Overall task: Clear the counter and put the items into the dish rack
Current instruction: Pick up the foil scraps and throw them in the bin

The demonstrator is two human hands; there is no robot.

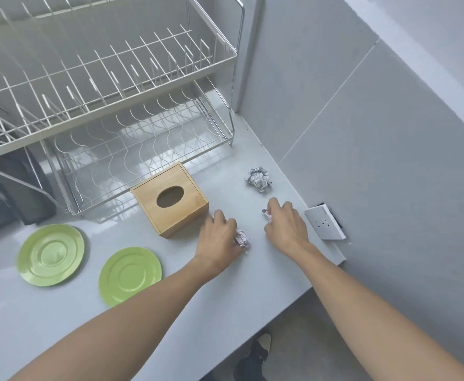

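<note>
Head view: left hand (220, 232) fingers clenched on a foil wad (242, 238), right hand (286, 221) fingers closed on another wad (266, 214), both low on the bench (198, 312). Third wad (258, 179) lies loose just beyond the right hand (nearer hand). Rack (131, 149) sits up-left, plates (50, 254) untouched.

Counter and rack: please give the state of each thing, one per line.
Dish rack: both tiers hold nothing.
Two green plates: flat on the counter.
Wooden tissue box: upright, no tissue showing.
Loose foil ball: crumpled, untouched.
Left hand: closed on a foil ball.
Right hand: closed on another.
</note>
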